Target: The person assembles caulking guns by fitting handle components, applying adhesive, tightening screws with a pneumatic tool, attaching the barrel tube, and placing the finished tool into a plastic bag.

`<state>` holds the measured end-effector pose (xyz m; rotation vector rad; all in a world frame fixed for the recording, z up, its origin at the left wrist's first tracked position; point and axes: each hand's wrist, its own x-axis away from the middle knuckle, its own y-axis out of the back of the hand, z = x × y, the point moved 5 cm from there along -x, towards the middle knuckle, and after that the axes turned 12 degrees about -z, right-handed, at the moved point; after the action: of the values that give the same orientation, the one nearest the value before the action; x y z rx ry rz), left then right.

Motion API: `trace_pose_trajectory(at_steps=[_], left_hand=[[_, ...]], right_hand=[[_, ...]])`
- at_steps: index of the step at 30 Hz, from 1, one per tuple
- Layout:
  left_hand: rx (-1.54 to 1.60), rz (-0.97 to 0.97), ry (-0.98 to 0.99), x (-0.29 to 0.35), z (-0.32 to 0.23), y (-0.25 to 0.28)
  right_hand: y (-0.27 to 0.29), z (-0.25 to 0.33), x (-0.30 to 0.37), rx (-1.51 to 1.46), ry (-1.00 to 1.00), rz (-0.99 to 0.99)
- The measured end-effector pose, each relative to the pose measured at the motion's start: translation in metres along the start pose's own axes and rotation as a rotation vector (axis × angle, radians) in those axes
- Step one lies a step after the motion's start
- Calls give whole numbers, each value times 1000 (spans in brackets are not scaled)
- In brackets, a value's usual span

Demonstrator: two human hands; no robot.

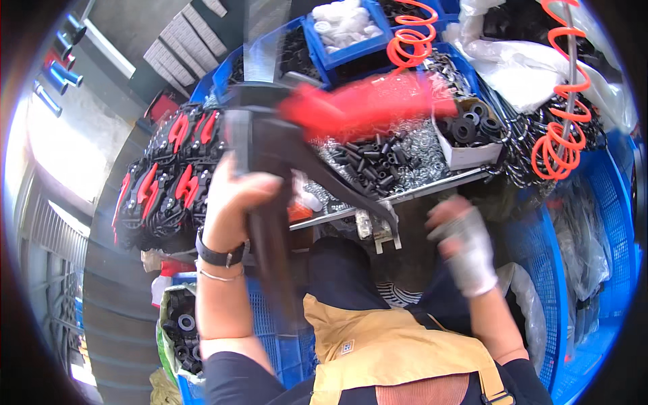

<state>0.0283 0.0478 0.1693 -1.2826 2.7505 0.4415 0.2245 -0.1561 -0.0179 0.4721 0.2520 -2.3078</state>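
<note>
My left hand (233, 196), with a dark band on the wrist, is closed around a black and red tool (263, 135), which looks like a bar clamp. A flat metal bar rises from its top and a red piece sticks out to the right; all of it is smeared by motion. Well to the right, in front of the bench edge, is my right hand (462, 246) in a white glove. It is apart from the tool, its fingers blurred. Under the tool, small black sleeves (371, 165) and silvery springs (415, 145) lie heaped on the bench tray.
Stacked black and red tool bodies (169, 179) stand at the left. A blue bin (331, 54) of white parts is behind, and a white box (466, 155) holds black rings. Orange coiled hoses (412, 40) hang over the bench. Blue crates (540, 270) stand right.
</note>
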Motion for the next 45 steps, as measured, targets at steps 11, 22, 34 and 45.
trace_pose_trajectory(at_steps=[11,22,34,45], left_hand=[[-684,651,-226,37,31,-86],[-554,592,-139,32,50,-93],[-426,435,-114,27,70,-121],[481,425,-419,-57,-71,-175]], right_hand=[[-56,4,19,-510,-774,971],[-8,30,-39,458,62,815],[17,56,-49,-34,-31,-223],[82,47,-4,125,-176,-473]])
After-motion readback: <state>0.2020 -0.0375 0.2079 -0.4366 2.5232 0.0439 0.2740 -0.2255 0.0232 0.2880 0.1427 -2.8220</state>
